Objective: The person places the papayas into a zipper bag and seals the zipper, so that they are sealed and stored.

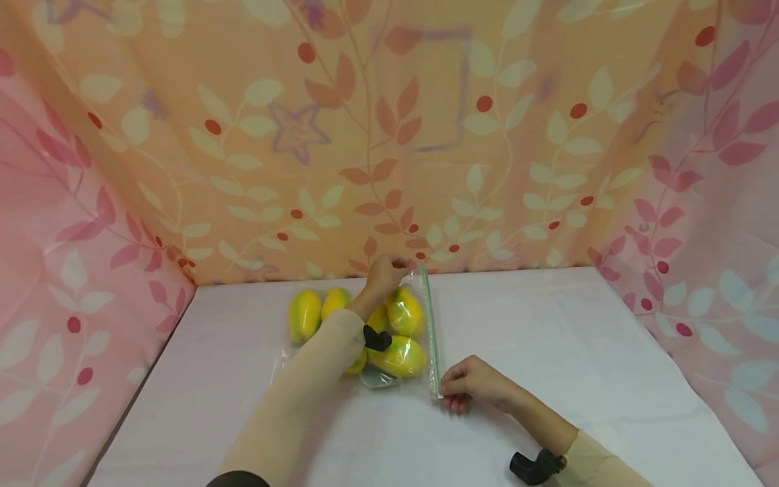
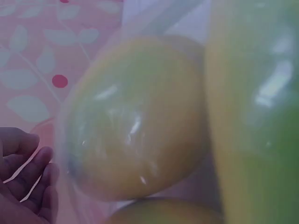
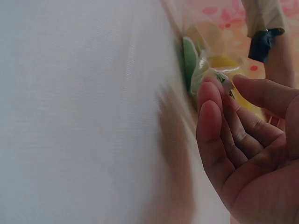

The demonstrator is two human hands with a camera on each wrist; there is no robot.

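Note:
A clear zip bag lies on the table with several yellow-green mangoes inside. Its green zip edge runs along the right side. At the far end of that edge, my left hand pinches the bag's film near the corner. My right hand pinches the near corner of the zip edge between thumb and fingers. Up close in the left wrist view, a mango shows through the plastic, with the left hand's curled fingers beside it. The left forearm covers part of the bag in the head view.
White cloth covers the table. Behind it hangs an orange leaf-patterned curtain, and pink patterned curtains stand at both sides. Each wrist wears a black camera mount.

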